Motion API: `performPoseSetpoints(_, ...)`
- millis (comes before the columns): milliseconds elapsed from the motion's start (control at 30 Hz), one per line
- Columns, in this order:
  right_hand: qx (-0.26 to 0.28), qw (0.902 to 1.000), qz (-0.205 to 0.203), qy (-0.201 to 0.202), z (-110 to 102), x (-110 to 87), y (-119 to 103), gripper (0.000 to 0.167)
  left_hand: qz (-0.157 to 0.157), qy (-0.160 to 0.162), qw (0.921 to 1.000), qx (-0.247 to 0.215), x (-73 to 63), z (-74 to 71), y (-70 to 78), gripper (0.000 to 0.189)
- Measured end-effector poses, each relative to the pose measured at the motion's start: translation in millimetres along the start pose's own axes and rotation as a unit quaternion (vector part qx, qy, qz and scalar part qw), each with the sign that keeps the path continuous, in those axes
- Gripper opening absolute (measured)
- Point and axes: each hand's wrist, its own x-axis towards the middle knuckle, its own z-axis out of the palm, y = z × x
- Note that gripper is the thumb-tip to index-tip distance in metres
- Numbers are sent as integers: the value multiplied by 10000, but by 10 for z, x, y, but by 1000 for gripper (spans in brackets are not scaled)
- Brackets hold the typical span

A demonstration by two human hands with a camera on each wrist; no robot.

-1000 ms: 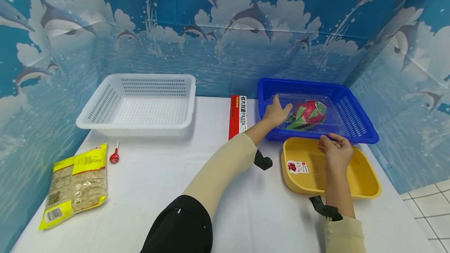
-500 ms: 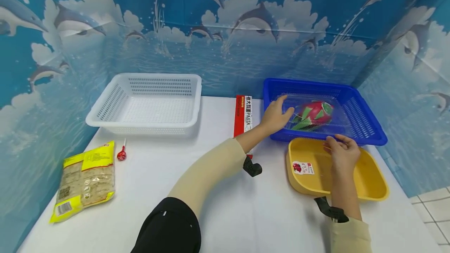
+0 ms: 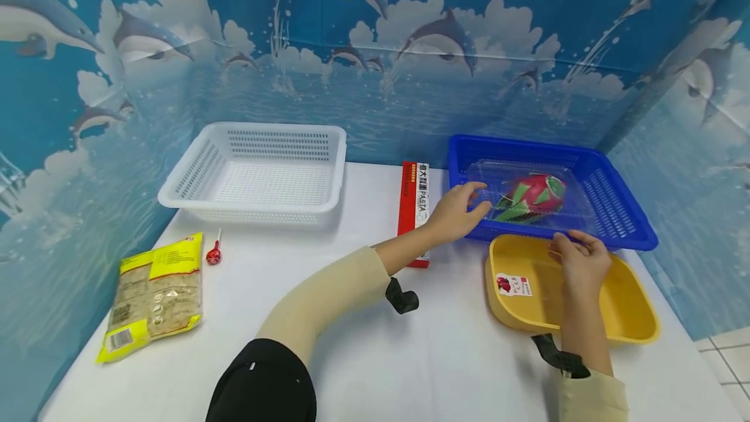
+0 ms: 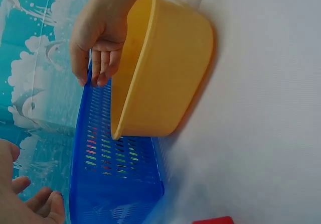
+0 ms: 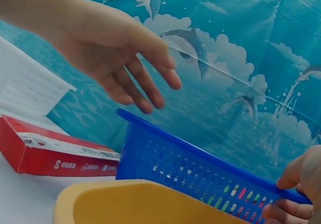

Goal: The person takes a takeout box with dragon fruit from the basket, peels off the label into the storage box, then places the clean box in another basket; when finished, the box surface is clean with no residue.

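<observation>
The blue basket (image 3: pixel 624 207) stands at the back right. Inside it lies a dragon fruit (image 3: pixel 536 197) with a clear plastic cover (image 3: pixel 577 207) around or over it; I cannot tell which. My right hand (image 3: pixel 586 269) pinches the basket's front rim between thumb and fingers, as the right wrist view also shows. My left hand (image 3: pixel 457 213) hovers by the basket's left side, fingers spread and relaxed, holding nothing. In the right wrist view this left hand (image 5: pixel 118 58) is apart from the rim. Below my right hand sits a yellow tub (image 3: pixel 624 298) with a small label (image 3: pixel 513 285).
Left of the blue basket lies a red-and-white pasta box (image 3: pixel 410 200), partly behind my left forearm. A white basket (image 3: pixel 252 207) stands at the back left. A yellow-ended bag (image 3: pixel 158 292) and a red lollipop (image 3: pixel 213 254) lie before it. A dolphin curtain (image 3: pixel 375 83) hangs behind.
My left hand has drawn back from above the blue basket, left and toward me. My right hand stays at the front rim. The head view has turned slightly left.
</observation>
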Motion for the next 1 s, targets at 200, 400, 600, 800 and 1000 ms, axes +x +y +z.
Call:
performPoseSetpoints(200, -89, 9999, -5, -51, 32, 29, 0, 26, 107, -47, 9999, 97, -239, -168, -160, 44)
performPoseSetpoints(400, -15, 9999, -51, -98, 62, 67, -5, 26, 144, 125, 9997, 131, -432, -378, -379, 44)
performPoseSetpoints(600, -95, 9998, -81, -132, 17, 80, -24, 27, 40, 493, 9988, -30, -656, -533, -570, 45)
performPoseSetpoints(800, -279, 9995, 13, -175, -39, 63, -56, 30, -106, 890, 9957, -217, -872, -679, -776, 44)
performPoseSetpoints(1000, -848, 9963, 72, -67, -86, 24, -100, 29, -130, 982, 9950, 134, -1112, -865, -930, 39)
